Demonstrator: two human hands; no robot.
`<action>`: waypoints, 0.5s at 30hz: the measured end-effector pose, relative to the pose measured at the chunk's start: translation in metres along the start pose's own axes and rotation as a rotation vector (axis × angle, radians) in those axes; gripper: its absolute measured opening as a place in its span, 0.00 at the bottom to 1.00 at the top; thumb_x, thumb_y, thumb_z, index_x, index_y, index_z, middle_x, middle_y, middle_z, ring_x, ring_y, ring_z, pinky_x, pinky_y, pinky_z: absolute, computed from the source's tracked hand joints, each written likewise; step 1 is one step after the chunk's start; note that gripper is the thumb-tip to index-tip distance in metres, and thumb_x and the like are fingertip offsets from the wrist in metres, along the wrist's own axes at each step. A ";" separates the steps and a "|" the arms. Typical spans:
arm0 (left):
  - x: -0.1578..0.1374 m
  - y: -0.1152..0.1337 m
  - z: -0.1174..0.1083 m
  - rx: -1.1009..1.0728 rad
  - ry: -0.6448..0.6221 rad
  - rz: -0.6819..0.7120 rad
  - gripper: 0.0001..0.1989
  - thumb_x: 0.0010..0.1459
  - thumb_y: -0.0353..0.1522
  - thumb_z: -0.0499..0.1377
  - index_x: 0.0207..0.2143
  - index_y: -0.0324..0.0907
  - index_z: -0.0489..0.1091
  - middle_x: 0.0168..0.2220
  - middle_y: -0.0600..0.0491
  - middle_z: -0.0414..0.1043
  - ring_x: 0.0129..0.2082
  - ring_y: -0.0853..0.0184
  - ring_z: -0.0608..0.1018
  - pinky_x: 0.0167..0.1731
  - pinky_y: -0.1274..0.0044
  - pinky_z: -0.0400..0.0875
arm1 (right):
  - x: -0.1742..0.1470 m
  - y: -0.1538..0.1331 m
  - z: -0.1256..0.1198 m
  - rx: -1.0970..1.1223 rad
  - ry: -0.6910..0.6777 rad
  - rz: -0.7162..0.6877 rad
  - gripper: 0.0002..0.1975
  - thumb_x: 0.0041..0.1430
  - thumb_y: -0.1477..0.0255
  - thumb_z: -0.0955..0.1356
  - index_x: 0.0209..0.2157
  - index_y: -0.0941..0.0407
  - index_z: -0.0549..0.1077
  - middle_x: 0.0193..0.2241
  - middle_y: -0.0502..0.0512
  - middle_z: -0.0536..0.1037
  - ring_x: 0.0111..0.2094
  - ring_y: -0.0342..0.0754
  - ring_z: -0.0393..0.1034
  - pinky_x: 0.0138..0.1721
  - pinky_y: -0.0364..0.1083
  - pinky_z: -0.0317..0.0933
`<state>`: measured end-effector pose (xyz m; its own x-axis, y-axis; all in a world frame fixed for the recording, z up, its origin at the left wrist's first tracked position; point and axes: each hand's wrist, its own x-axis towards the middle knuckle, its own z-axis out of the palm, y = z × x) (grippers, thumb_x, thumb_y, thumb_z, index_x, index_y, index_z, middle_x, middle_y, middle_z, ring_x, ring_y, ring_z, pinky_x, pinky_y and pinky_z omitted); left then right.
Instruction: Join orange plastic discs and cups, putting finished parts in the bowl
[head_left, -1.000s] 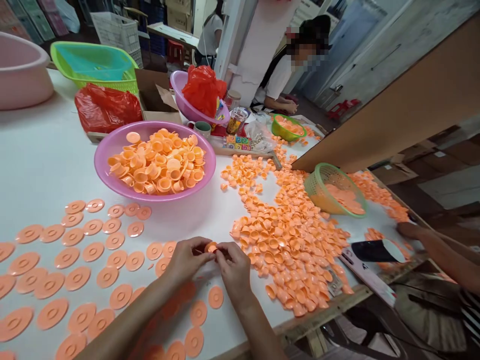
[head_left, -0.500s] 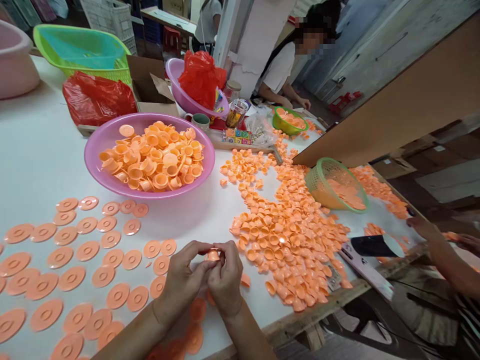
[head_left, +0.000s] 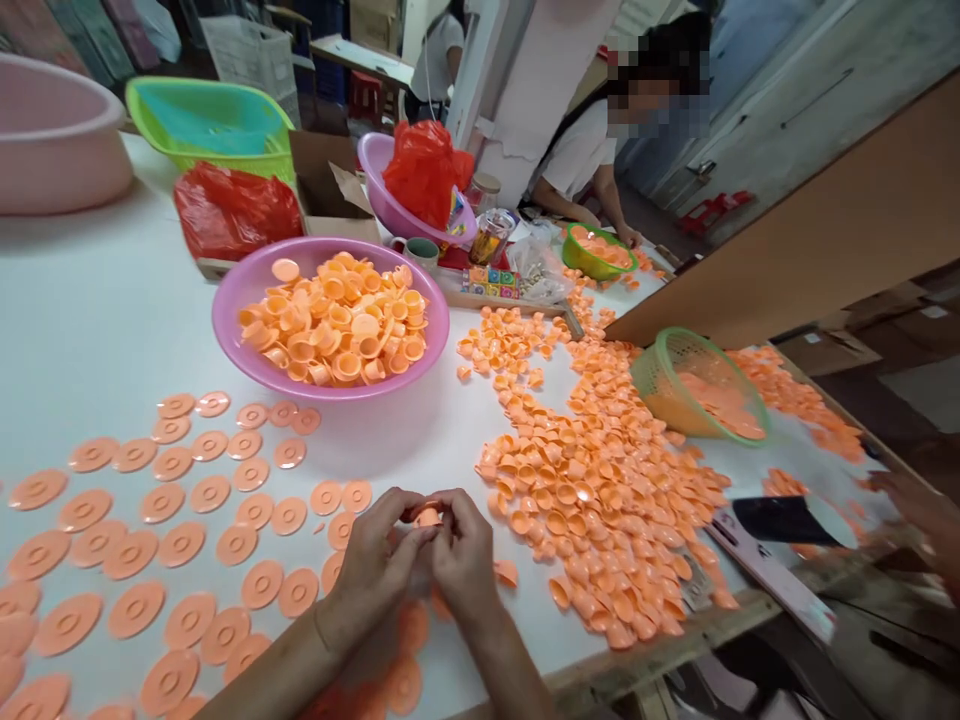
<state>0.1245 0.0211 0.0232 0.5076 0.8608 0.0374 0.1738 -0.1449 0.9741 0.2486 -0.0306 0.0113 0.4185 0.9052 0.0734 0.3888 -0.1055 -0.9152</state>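
My left hand [head_left: 379, 560] and my right hand [head_left: 463, 560] are together above the near part of the table, fingertips closed around a small orange plastic cup [head_left: 428, 517]. Fingers cover much of it. Flat orange discs [head_left: 262, 584] with a raised ring in the middle lie spread out to the left and under my forearms. Right of my hands is a wide heap of small orange cups [head_left: 600, 500]. One loose cup [head_left: 506, 573] lies close to my right hand. Beyond my hands, a purple basin [head_left: 229, 340] holds cups, some apparently joined to discs.
A green mesh basket [head_left: 652, 385] with orange pieces lies tipped beyond the heap. A phone [head_left: 780, 575] lies by the table's right edge. Red bags, a cardboard box [head_left: 330, 185] and a mug [head_left: 421, 252] stand behind. A co-worker's hand [head_left: 919, 520] shows at right; another person sits farther back.
The view has swung left, so the table's contents appear farther right. Both hands still hold the cup, which looks slightly turned. The co-worker's arm at right has shifted.
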 end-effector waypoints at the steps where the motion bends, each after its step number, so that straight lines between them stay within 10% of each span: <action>1: 0.005 0.007 -0.005 0.010 0.048 0.008 0.05 0.60 0.32 0.58 0.37 0.44 0.73 0.33 0.55 0.76 0.35 0.67 0.76 0.36 0.76 0.71 | 0.008 -0.004 -0.007 -0.007 -0.066 0.001 0.10 0.54 0.77 0.63 0.38 0.55 0.71 0.29 0.50 0.73 0.26 0.44 0.66 0.28 0.43 0.62; 9: 0.121 0.085 -0.100 0.355 0.562 0.222 0.14 0.55 0.40 0.64 0.42 0.45 0.76 0.39 0.51 0.78 0.38 0.64 0.76 0.42 0.69 0.71 | 0.068 0.020 -0.061 -0.626 0.118 0.041 0.08 0.58 0.67 0.64 0.30 0.55 0.71 0.32 0.56 0.73 0.33 0.51 0.66 0.35 0.49 0.59; 15: 0.088 0.040 -0.151 0.673 0.008 -0.021 0.10 0.58 0.35 0.57 0.28 0.45 0.77 0.27 0.54 0.76 0.26 0.66 0.75 0.27 0.75 0.67 | 0.068 0.048 -0.067 -0.656 0.075 0.067 0.08 0.57 0.67 0.65 0.27 0.54 0.66 0.29 0.54 0.70 0.31 0.50 0.65 0.34 0.48 0.57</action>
<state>0.0484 0.1651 0.0993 0.4927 0.8699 0.0238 0.6733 -0.3984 0.6229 0.3505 -0.0013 -0.0008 0.5059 0.8594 0.0740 0.7694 -0.4108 -0.4892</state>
